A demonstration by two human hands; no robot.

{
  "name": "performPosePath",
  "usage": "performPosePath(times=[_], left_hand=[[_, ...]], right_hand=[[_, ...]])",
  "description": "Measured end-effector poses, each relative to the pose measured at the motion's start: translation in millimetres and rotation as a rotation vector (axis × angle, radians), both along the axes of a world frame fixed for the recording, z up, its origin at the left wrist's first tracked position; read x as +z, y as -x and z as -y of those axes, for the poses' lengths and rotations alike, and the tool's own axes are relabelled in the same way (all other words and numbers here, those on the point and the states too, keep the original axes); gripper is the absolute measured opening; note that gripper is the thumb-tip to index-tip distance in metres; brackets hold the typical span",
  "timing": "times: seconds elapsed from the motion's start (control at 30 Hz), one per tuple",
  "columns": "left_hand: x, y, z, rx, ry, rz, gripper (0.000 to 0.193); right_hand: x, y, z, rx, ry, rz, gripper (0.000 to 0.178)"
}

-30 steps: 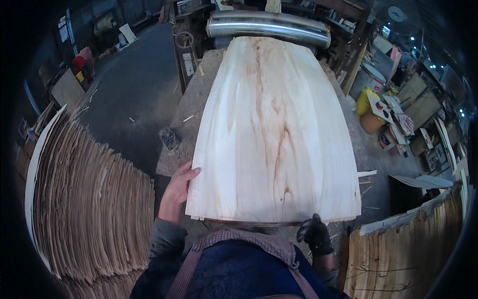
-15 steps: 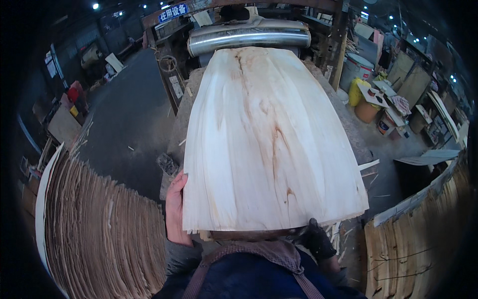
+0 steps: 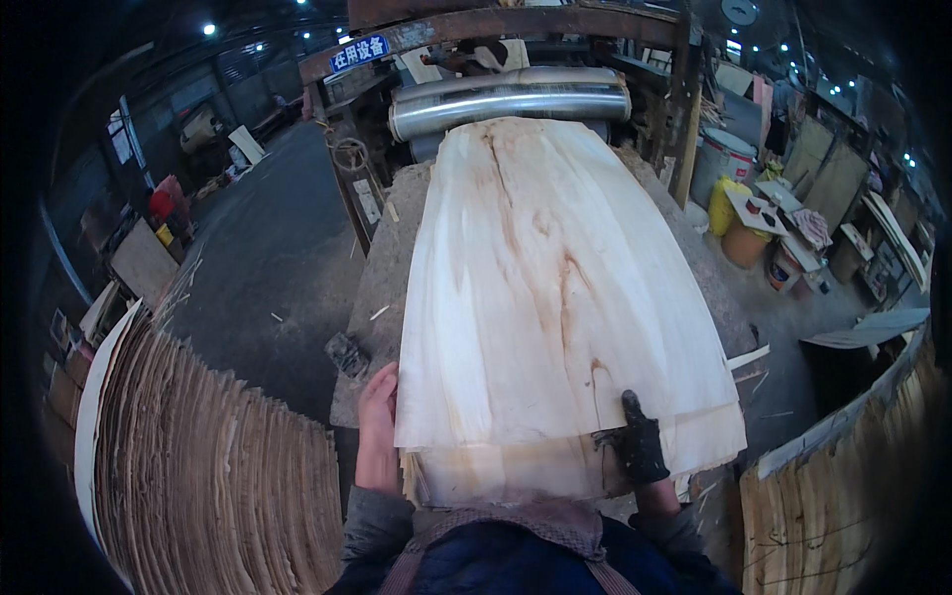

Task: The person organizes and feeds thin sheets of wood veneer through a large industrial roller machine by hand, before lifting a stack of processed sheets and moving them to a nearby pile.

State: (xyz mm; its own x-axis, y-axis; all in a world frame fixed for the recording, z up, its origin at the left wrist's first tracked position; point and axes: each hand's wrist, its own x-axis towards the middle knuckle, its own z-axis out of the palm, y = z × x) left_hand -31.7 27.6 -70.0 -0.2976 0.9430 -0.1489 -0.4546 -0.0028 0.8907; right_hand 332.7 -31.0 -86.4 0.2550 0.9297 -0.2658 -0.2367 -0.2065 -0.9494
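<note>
A stack of thin, pale wood veneer sheets with brown streaks lies before me. Its top veneer sheet sits farther forward than the lower veneer sheet, whose near strip shows. My left hand, bare, grips the near left edge of the sheets, its fingertips partly hidden behind the edge. In a black glove, my right hand holds the top sheet's near edge right of the middle, thumb lying on the upper face. The far end of the sheet is close to a shiny metal roller.
The roller sits in a rusty machine frame with a handwheel. A tall veneer stack stands at my left, another veneer stack at my right. Buckets, including an orange-brown bucket, stand at the far right. A dark block lies left of the sheets.
The top sheet has slid forward over the stack, baring a strip of the lower sheet. My right hand has moved forward and up onto it. My left hand stays at the left edge.
</note>
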Motion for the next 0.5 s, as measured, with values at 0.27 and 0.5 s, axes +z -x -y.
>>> performPosePath(times=[0.27,0.5], left_hand=[[-67,-29,45,0.167,-0.096,-0.849,0.040],[-60,-46,48,0.157,-0.165,-1.287,0.040]], right_hand=[[-28,6,-3,0.188,-0.619,0.933,0.041],[-44,0,-2,0.226,-0.517,0.983,0.041]])
